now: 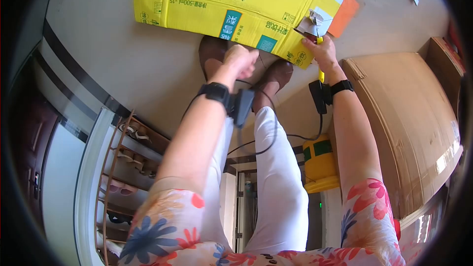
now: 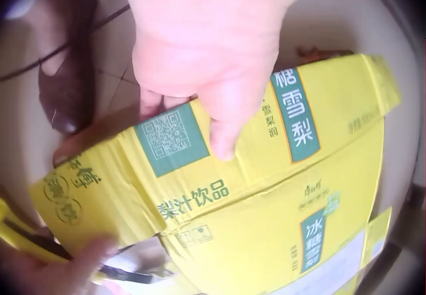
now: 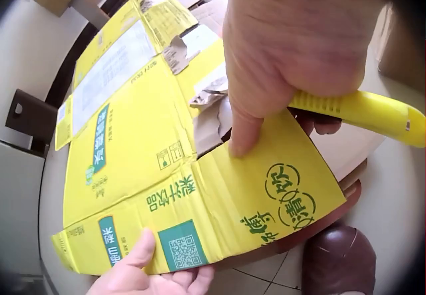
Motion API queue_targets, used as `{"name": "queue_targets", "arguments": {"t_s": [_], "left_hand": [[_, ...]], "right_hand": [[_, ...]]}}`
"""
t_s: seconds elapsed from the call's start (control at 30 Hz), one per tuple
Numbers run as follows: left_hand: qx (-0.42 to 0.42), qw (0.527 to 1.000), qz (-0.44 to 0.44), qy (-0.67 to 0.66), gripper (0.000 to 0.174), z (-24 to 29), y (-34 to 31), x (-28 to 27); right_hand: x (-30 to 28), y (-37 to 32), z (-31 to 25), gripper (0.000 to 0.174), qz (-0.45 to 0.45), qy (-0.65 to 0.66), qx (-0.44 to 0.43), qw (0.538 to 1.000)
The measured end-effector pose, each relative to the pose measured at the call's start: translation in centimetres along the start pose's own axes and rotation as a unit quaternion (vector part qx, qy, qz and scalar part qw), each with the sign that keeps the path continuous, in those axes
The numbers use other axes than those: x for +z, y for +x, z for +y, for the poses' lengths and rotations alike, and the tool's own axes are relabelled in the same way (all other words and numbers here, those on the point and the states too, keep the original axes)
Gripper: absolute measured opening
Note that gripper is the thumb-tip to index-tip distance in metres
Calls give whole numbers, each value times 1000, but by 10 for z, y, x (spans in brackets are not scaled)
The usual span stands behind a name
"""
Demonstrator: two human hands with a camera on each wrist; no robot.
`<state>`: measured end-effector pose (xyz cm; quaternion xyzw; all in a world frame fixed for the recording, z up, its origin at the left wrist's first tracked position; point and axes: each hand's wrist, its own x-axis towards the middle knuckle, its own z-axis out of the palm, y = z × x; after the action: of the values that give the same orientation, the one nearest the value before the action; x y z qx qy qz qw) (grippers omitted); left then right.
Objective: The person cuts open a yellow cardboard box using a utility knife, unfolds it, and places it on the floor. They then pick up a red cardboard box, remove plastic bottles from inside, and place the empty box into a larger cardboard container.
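Note:
A flattened yellow drink carton (image 1: 197, 15) with green label panels spreads out in front of the person's feet. At its near edge, my left hand (image 2: 206, 55) pinches the side panel, thumb on the printed face and fingers underneath. My right hand (image 1: 325, 54) grips a yellow utility knife (image 3: 373, 112), whose handle sticks out behind the palm. The right thumb also presses on the carton's end flap (image 3: 266, 195). In the left wrist view the knife's blade lies by the gap beside this flap. Torn white and grey cardboard (image 1: 318, 19) shows beyond the right hand.
A large brown cardboard box (image 1: 404, 118) stands to the right, with a yellow bucket (image 1: 320, 160) near it. On the left is a shoe rack (image 1: 125, 167). Brown shoes (image 1: 278, 74) are just below the carton's edge. An orange piece (image 1: 344, 17) lies beside the carton.

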<state>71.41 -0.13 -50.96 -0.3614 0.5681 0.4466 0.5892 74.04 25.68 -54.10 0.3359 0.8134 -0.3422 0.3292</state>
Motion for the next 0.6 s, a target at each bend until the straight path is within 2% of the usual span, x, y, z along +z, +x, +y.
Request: {"name": "queue_targets", "arguments": {"t_s": [0.03,0.07,0.1,0.13,0.17,0.23,0.27,0.37,0.4,0.43,0.47,0.5,0.53,0.57,0.6], "left_hand": [[-24,972,12,233,31,9,-9,-12],[133,935,74,321,24,-10,17,-29],[230,909,149,314,20,-1,7,-47],[333,838,260,346,20,10,1,-68],[335,819,325,333,29,21,-3,-90],[334,795,373,343,41,37,5,-133],[300,818,354,341,44,42,11,-145],[283,799,359,392,49,39,51,-157],[222,839,303,393,51,51,47,-165],[215,842,298,395,51,44,47,-164],[205,844,296,398,52,48,46,-162],[201,844,297,399,53,57,46,-161],[192,844,309,395,54,54,48,-157],[224,827,318,405,53,51,49,-154],[204,835,311,406,54,54,46,-150]], "right_hand": [[0,-1,-3,45,6,-1,9,1000],[-1,-3,-5,45,8,2,8,1000],[-1,-5,-6,45,9,6,17,1000],[-1,-5,-7,44,11,8,25,1000],[-1,-2,-4,44,11,10,26,1000],[5,4,6,43,22,-8,9,1000],[8,4,7,43,20,-7,10,1000],[8,7,8,41,22,9,-11,1000],[9,9,10,40,23,42,-25,999],[9,5,11,40,26,77,-38,996],[5,2,8,44,37,3,-53,998],[3,0,1,44,44,6,-60,997],[2,-6,-4,47,63,-44,-50,996],[-3,-14,-6,50,82,-98,-36,991],[-8,-22,-12,50,96,-138,-25,985]]}}
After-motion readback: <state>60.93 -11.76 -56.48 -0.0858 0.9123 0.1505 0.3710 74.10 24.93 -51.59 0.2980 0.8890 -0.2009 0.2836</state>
